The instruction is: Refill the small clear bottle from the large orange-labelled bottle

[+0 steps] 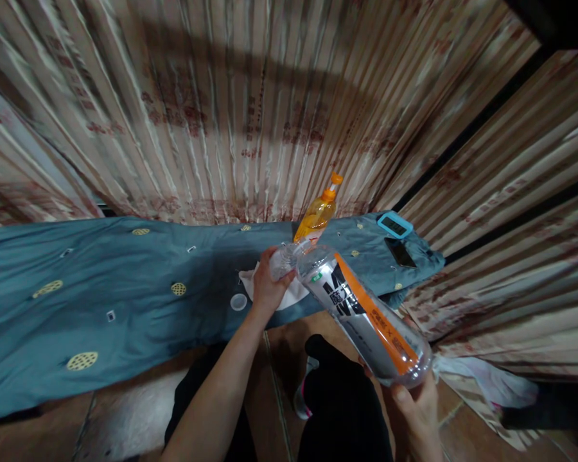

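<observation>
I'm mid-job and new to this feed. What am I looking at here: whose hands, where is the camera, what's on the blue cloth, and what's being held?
There is no machine: a person works with two bare hands, filmed by one camera worn on the head, looking forward and down. The right hand holds the base of a large clear bottle, tilted toward a small clear container gripped by the left hand. On the blue cloth lie a white rag, a small white cap, an orange bottle, a blue-rimmed device and a dark phone. Striped curtains hang behind.
</observation>
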The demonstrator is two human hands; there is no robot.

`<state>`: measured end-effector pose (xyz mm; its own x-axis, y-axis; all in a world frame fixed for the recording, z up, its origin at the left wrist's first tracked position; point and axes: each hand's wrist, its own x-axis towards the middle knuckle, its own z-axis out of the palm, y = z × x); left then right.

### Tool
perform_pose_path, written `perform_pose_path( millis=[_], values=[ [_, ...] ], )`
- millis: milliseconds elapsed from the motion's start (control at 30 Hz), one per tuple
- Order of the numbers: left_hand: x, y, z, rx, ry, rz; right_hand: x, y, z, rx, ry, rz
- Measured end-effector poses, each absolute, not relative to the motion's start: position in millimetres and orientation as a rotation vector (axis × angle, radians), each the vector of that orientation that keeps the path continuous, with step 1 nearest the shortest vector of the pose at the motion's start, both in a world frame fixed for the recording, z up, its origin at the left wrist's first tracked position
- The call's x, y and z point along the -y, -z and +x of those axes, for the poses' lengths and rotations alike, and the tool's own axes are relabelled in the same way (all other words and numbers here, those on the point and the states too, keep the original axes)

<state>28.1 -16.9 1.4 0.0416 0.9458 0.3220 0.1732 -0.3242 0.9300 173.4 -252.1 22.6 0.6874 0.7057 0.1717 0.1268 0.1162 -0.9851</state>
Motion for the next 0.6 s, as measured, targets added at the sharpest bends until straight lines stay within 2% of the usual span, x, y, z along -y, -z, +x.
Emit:
perform_pose_path(
  millis=[267,600],
  values=[
    [19,-2,29,-1.158,-1.355,1.566,260,-27,167,0.672,-0.592,-1.459],
    [22,0,30,-1.120,-1.364,1.555,267,-15,169,0.699,-0.493,-1.459]
  ],
)
